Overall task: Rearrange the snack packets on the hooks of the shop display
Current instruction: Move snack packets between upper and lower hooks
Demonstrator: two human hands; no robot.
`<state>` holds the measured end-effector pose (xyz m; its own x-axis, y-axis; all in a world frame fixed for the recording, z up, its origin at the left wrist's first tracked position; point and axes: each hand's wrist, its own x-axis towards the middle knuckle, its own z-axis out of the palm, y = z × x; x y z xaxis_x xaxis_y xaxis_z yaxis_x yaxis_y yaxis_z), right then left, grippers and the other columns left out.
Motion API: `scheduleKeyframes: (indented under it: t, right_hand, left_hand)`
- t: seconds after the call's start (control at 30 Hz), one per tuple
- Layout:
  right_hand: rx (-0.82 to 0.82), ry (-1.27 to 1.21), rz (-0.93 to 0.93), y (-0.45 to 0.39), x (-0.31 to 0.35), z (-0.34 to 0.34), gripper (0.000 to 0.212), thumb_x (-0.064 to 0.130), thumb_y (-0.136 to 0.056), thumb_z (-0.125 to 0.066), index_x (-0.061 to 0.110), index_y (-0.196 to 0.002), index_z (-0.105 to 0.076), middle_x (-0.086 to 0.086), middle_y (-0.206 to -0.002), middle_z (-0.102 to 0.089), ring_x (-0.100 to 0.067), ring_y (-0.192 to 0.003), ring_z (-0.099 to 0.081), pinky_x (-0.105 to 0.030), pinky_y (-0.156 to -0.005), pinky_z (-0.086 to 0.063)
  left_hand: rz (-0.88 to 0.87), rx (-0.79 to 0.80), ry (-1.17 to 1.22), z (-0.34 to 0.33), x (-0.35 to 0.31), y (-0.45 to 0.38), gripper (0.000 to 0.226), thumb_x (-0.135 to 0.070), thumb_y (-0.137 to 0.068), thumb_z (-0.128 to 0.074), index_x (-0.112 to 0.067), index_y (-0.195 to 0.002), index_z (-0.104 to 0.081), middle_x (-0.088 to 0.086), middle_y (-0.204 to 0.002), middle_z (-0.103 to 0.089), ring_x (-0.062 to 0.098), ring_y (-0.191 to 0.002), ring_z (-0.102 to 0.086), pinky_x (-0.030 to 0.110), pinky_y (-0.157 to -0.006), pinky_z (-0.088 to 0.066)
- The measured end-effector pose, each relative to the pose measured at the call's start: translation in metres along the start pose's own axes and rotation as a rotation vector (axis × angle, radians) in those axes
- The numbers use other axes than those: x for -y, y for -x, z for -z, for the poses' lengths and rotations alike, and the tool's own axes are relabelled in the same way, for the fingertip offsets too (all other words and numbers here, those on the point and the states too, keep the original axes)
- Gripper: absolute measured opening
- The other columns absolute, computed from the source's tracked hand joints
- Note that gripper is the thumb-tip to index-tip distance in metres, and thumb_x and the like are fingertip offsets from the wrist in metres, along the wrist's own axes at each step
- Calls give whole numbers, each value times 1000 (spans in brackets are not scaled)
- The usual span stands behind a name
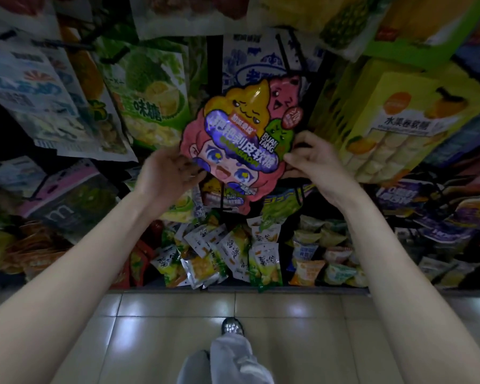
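Packets crowd the display, with a green durian-candy packet (153, 98) hanging at upper left of the frame. At centre, the left hand (165, 169) pinches the lower left edge of a pink cartoon-shaped candy packet (241, 139), thumb on its front, while the right hand (313, 159) holds the packet's right edge with curled fingers, keeping it raised in front of the hooks. Farther right stands a yellow fruit-candy box (394, 126), and small loose snack bags (233, 256) lie heaped at lower centre above the tiled floor (150, 328).
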<state>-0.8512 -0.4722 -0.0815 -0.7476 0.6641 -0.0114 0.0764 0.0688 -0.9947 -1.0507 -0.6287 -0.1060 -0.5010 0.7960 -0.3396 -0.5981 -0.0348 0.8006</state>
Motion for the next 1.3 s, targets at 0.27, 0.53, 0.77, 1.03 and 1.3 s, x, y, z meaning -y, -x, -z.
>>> scheduleKeyframes:
  t: [0.27,0.53,0.77,1.03,1.3]
  right_hand:
    - [-65,-181,59,-7,14,-6,37,13,-73,-67,22,-107,-56,9,-101,-70,-9,-99,-63,-26,-87,-50]
    - [151,69,54,27,42,12,29,-3,-76,-63,25,-79,-63,21,-79,-68,6,-82,-61,-10,-75,-46]
    - [277,570,-111,19,-62,-4,10,16,-92,-57,15,-91,-67,4,-90,-67,-6,-83,-60,-32,-79,-46]
    - [206,667,-237,-3,-132,-61,46,25,-96,-53,11,-138,-43,-7,-141,-46,-23,-127,-46,-32,-100,-39]
    - [341,800,-270,-9,-165,-66,35,17,-94,-54,19,-129,-55,-6,-129,-58,-27,-119,-52,-42,-94,-47]
  left_hand:
    - [-148,239,-598,-13,-8,3,28,-7,-82,-63,-13,-109,-56,4,-108,-67,14,-97,-65,30,-84,-50]
    - [84,549,-888,-21,-9,19,43,-1,-74,-72,-26,-106,-59,-11,-104,-69,3,-99,-64,16,-82,-51]
    - [108,137,-1032,16,25,0,11,-10,-91,-58,-5,-98,-64,9,-94,-66,13,-82,-63,10,-64,-49]
    - [102,-172,-1024,16,60,-29,25,-13,-95,-50,-6,-115,-62,13,-105,-63,28,-100,-60,37,-87,-48]
    - [101,-90,-982,2,78,-34,30,-6,-97,-42,-6,-123,-58,7,-129,-51,21,-122,-46,27,-102,-37]
